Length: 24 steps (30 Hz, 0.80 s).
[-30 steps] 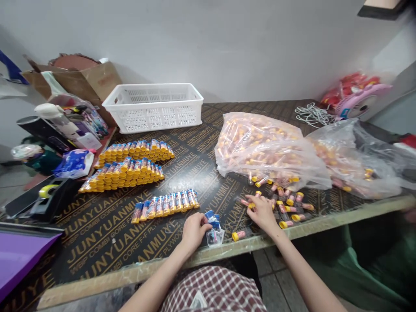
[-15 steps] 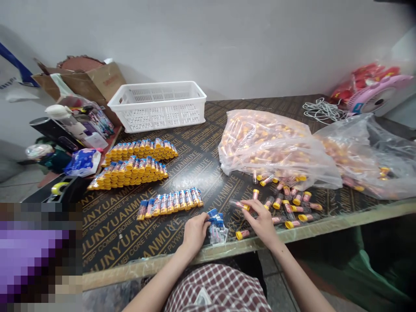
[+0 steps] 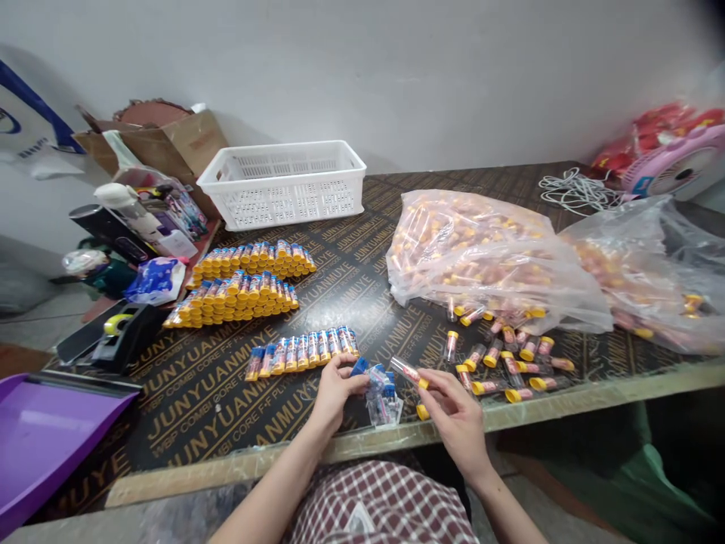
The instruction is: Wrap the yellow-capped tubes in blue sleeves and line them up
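My right hand (image 3: 456,415) is closed on a small clear tube (image 3: 403,370) with a yellow cap, held tilted with its clear end toward the left. My left hand (image 3: 335,389) pinches a small blue-ended plastic sleeve (image 3: 359,367). Between the hands lies a pile of clear and blue printed sleeves (image 3: 385,400) near the table edge. Left of it is a row of labelled tubes (image 3: 303,352) with blue tops and yellow caps. Loose yellow-capped tubes (image 3: 492,353) are scattered to the right of my right hand; another yellow cap is partly hidden behind it.
Stacks of labelled tubes (image 3: 235,301) lie at the left, before a white basket (image 3: 283,200). Clear bags of tubes (image 3: 470,249) fill the right. A tape dispenser (image 3: 121,336), purple dustpan (image 3: 57,446), pink fan (image 3: 674,170) and white cable (image 3: 578,187) sit around the sides.
My right hand has brought the tube left and closer to my left hand. My left hand has shifted slightly left, drawing a blue-ended sleeve off the pile. The view has turned slightly left.
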Each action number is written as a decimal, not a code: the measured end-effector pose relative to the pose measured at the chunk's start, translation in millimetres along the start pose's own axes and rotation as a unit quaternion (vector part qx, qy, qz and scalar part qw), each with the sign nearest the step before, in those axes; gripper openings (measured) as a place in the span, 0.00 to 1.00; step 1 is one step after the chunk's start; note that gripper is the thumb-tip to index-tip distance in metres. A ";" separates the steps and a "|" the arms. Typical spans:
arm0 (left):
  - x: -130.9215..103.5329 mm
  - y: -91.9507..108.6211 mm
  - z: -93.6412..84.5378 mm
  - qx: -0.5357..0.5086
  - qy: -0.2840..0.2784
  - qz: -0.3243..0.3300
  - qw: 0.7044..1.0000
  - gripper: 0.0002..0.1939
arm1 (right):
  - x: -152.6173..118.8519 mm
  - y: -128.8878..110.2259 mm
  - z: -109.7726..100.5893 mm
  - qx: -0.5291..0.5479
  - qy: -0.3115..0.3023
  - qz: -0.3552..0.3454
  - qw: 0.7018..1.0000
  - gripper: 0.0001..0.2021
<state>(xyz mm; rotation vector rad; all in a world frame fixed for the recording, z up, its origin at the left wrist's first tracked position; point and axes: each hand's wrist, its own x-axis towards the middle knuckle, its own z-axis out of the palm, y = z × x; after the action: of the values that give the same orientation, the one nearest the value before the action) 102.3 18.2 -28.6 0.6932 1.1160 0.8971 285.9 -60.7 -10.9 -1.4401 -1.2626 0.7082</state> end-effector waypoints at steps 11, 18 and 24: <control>4.9 2.0 -4.8 -0.104 0.072 -0.020 0.992 0.17 | -17.4 -1.4 14.5 -0.010 0.009 -0.050 0.999 0.12; 2.6 1.7 -4.0 -0.096 0.096 -0.009 0.991 0.19 | -17.6 -3.1 19.9 -0.058 -0.007 -0.095 0.994 0.14; -3.0 -1.8 2.4 -0.063 0.029 0.026 0.997 0.20 | -16.9 -0.7 24.8 -0.014 -0.104 -0.044 0.993 0.13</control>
<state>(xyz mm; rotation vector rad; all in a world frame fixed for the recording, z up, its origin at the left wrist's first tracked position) 104.5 14.6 -27.9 0.5969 1.0867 1.0296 258.5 -68.8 -20.4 -1.3501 -1.4927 0.7999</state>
